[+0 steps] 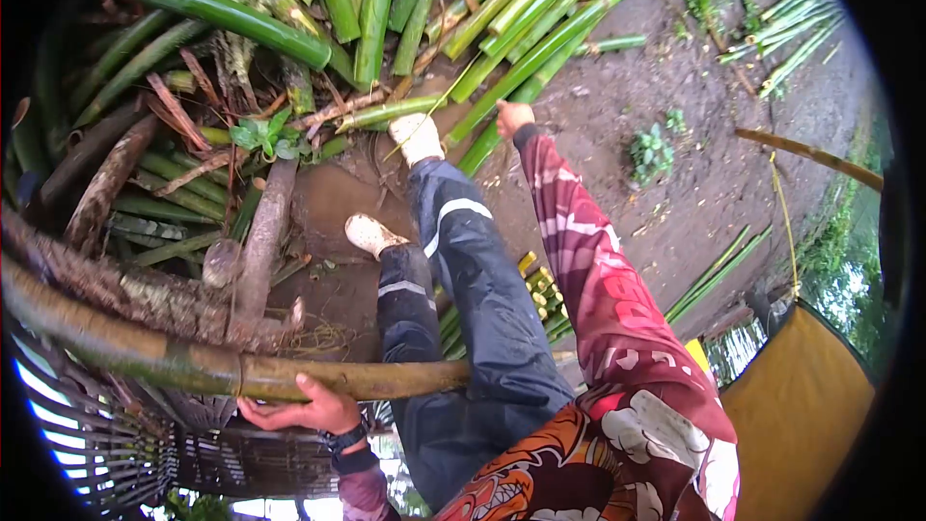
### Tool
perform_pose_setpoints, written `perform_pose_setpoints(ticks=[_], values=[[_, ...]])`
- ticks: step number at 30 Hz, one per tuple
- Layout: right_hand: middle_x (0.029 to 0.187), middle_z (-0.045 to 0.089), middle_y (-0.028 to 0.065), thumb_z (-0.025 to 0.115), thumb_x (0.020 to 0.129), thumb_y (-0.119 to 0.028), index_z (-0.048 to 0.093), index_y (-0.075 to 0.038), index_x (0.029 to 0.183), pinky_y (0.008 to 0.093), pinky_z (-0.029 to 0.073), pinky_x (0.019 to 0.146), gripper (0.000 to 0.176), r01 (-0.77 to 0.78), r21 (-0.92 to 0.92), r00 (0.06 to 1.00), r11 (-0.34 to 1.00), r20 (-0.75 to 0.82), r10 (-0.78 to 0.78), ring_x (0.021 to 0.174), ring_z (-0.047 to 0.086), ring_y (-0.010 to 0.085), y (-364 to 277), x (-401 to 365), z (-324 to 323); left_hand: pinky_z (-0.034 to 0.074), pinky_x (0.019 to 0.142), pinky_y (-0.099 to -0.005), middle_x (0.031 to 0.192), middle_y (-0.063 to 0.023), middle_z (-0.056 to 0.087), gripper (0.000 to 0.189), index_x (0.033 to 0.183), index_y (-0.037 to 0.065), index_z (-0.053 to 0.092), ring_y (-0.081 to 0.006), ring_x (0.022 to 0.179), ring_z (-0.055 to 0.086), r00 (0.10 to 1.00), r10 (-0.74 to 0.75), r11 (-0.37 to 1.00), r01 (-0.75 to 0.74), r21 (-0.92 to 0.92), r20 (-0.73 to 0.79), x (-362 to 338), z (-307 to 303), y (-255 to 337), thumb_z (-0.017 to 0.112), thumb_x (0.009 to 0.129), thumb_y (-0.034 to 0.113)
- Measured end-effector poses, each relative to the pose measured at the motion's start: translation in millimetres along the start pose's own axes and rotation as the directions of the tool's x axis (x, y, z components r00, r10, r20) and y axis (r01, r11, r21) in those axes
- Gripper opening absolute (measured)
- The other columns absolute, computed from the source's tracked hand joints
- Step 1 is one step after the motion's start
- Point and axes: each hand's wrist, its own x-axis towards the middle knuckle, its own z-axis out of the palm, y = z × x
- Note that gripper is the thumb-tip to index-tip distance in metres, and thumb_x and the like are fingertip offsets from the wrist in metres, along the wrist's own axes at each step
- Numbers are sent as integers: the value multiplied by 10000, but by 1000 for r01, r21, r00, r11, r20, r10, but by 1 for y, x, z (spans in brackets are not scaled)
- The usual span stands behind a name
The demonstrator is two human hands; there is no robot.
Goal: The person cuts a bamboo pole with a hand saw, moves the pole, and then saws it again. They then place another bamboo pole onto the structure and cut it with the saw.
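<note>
At the lower left, my left hand [307,411], with a dark watch on its wrist, is against a thick brown-green bamboo pole [338,379]. Its thumb lies over the pole and its fingers run along the lower side. My right hand [515,118] reaches forward at the end of a red patterned sleeve. Its fingers are closed at the edge of a long green bamboo stalk [540,56]; the fingertips are partly hidden. Beside this stalk are several shorter cut green pieces [511,0].
A heap of green bamboo [231,17] and rough logs [262,241] fills the left. My light-coloured boots [417,138] stand on muddy ground. Thin split stalks [791,34] lie at the upper right. An orange-brown sheet [801,405] hangs at the lower right by a yellow cord.
</note>
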Motion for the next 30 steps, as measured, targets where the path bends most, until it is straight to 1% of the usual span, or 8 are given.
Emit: perform_pose_setpoints(ticks=[9,13,15,18,25,26,28,30], values=[[1119,732,262,837,769,-557,517,118,1242,455,594,882,884,91,-279,959,956,-235,-160,1012,738,395,66,137,63,326,1204,-547,1573,-189,249,879,1572,97,200,-354,1417,361,996,-85,996,85,4,1,-1,-7,-6,743,923,334],[1092,703,293,797,783,-474,494,77,1300,503,564,921,814,206,-270,680,941,-652,-336,1017,702,453,41,3,50,322,1213,-574,1617,-206,229,882,1581,113,218,-384,1455,331,991,-132,987,128,-95,-36,-7,1,-5,760,946,397],[1385,579,332,818,839,-395,400,98,1444,469,434,1136,885,345,87,820,935,-512,-255,1319,564,433,27,-40,26,288,1231,-552,1617,-210,236,864,1581,47,209,-358,1478,304,999,26,999,-26,31,-21,-6,-3,-26,742,959,321],[917,676,123,755,878,-120,476,-4,1214,386,563,670,452,560,185,734,808,-563,-380,756,665,220,29,-59,7,257,1244,-542,1621,-221,236,847,1585,3,204,-354,1502,274,997,81,994,-80,80,-9,-7,-4,-28,719,949,224],[819,656,77,686,874,-101,501,-31,1169,353,558,661,355,580,538,794,612,-205,-572,715,661,179,-76,-312,-53,351,1189,-584,1578,-258,328,712,1488,-1,397,-417,1455,374,950,310,926,-308,219,24,40,-21,166,726,901,230],[829,666,83,668,887,-98,511,-32,1151,350,561,674,315,506,653,803,563,-120,-584,728,665,179,-85,-352,-52,375,1162,-571,1525,-268,396,626,1414,-38,493,-432,1430,403,955,290,900,-252,-355,57,46,-4,203,729,859,129],[881,685,81,639,940,-102,530,-29,1092,356,574,699,201,422,770,732,478,21,-680,751,673,180,-82,-402,-41,457,1079,-467,1310,-247,578,588,1349,-40,540,-409,1254,557,782,453,815,-169,-555,428,65,4,275,754,815,82],[1203,675,86,534,1056,-115,569,-50,1278,384,561,942,234,-159,955,675,251,291,-678,1066,666,206,-80,-491,-34,488,1021,-462,1321,-215,604,718,1432,-21,500,-400,1193,594,671,605,778,-387,-495,428,66,29,328,781,840,272]])
